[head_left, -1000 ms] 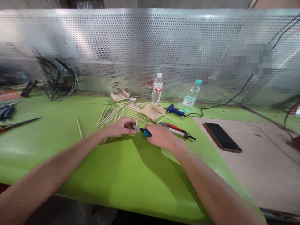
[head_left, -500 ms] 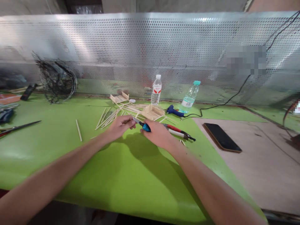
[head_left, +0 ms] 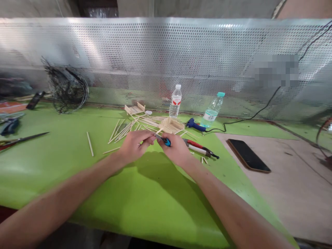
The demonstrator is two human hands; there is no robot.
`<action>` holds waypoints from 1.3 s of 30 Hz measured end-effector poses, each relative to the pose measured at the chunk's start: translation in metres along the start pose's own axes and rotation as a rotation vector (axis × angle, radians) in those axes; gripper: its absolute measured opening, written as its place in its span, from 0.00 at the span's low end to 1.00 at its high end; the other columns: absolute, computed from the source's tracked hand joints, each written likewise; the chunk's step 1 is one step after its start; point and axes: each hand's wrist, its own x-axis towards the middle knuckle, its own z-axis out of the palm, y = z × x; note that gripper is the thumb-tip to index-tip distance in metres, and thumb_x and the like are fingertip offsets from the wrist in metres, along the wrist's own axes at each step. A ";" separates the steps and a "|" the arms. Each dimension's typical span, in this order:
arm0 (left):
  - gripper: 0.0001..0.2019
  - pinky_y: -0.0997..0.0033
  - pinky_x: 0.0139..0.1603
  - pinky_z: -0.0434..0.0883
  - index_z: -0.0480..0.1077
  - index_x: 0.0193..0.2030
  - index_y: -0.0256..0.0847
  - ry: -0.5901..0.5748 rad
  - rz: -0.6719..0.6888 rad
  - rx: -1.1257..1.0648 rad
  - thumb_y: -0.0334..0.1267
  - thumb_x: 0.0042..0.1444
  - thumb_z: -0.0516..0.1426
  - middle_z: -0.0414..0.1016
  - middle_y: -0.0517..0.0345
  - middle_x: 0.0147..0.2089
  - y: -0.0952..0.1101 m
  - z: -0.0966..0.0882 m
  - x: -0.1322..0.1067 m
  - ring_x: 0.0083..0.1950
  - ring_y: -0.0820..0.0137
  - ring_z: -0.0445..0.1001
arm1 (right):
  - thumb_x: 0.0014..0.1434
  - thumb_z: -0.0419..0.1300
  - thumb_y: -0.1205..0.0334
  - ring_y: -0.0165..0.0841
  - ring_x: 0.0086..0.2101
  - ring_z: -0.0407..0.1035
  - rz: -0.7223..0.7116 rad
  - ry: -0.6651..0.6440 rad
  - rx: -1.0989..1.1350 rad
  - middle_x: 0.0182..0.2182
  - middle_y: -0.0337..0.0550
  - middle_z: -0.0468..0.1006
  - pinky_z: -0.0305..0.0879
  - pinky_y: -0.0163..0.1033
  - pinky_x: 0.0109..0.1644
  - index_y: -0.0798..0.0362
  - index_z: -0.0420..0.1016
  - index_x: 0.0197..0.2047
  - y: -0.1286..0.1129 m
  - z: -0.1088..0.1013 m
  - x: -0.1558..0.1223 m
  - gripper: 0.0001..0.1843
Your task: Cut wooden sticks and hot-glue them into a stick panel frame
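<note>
My right hand (head_left: 175, 148) is closed around a blue-handled cutter (head_left: 165, 140) whose metal tip points left. My left hand (head_left: 135, 145) meets that tip with its fingers pinched together; what it pinches is too small to make out, perhaps a short piece of stick. Both hands hover just above the green table (head_left: 145, 200), in front of a scatter of thin wooden sticks (head_left: 127, 127). Behind the sticks stand a small stick-built box (head_left: 171, 125) and another stick frame (head_left: 134, 109).
Red-handled pliers (head_left: 201, 148) lie right of my right hand, with short stick offcuts (head_left: 203, 159) nearby. A blue glue gun (head_left: 195, 125), two water bottles (head_left: 175, 101) (head_left: 213, 110), a phone (head_left: 248, 155), a loose stick (head_left: 90, 144), scissors (head_left: 23, 139) and a wire tangle (head_left: 66, 90) lie around. Perforated metal backs the table.
Both hands have lifted slightly and drawn closer together around the cutter's tip. The view has shifted a little, so the table's things sit lower and further right.
</note>
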 end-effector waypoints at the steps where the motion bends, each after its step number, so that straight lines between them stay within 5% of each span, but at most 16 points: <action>1: 0.12 0.75 0.31 0.70 0.74 0.34 0.39 0.001 0.003 0.000 0.37 0.67 0.53 0.78 0.60 0.28 -0.001 0.000 -0.001 0.29 0.75 0.75 | 0.63 0.53 0.53 0.29 0.25 0.57 -0.006 -0.020 0.037 0.21 0.34 0.64 0.48 0.35 0.30 0.51 0.67 0.27 0.001 0.000 0.001 0.15; 9: 0.10 0.76 0.31 0.72 0.75 0.38 0.38 0.017 0.003 -0.021 0.37 0.66 0.54 0.79 0.60 0.29 -0.001 -0.001 -0.001 0.28 0.76 0.75 | 0.60 0.56 0.48 0.26 0.24 0.50 -0.037 -0.200 0.379 0.21 0.31 0.54 0.47 0.35 0.28 0.52 0.61 0.25 0.006 -0.003 0.005 0.19; 20: 0.14 0.76 0.30 0.71 0.74 0.32 0.39 -0.060 -0.110 -0.093 0.40 0.67 0.53 0.78 0.59 0.28 0.001 0.000 0.001 0.28 0.75 0.75 | 0.57 0.59 0.47 0.25 0.18 0.51 0.068 -0.420 0.469 0.15 0.30 0.55 0.47 0.34 0.22 0.50 0.61 0.23 0.007 -0.019 0.002 0.20; 28: 0.15 0.74 0.25 0.67 0.73 0.30 0.41 -0.169 -0.268 -0.128 0.43 0.66 0.53 0.77 0.59 0.27 -0.007 0.005 -0.001 0.27 0.73 0.73 | 0.54 0.63 0.49 0.25 0.20 0.51 0.094 -0.289 0.553 0.18 0.29 0.58 0.49 0.33 0.24 0.51 0.67 0.28 0.005 -0.018 0.004 0.16; 35: 0.14 0.76 0.21 0.63 0.74 0.32 0.41 -0.160 -0.269 -0.070 0.42 0.66 0.53 0.76 0.60 0.26 -0.012 0.005 -0.001 0.23 0.76 0.70 | 0.54 0.63 0.48 0.28 0.24 0.58 0.042 0.139 0.612 0.24 0.34 0.67 0.57 0.35 0.29 0.52 0.74 0.36 0.006 -0.018 0.011 0.16; 39: 0.13 0.75 0.24 0.64 0.74 0.32 0.39 -0.186 -0.212 -0.028 0.41 0.65 0.54 0.75 0.61 0.25 -0.009 0.005 0.000 0.23 0.76 0.68 | 0.53 0.63 0.50 0.31 0.32 0.66 0.024 0.098 0.575 0.30 0.39 0.74 0.63 0.37 0.37 0.53 0.78 0.40 0.006 -0.015 0.012 0.17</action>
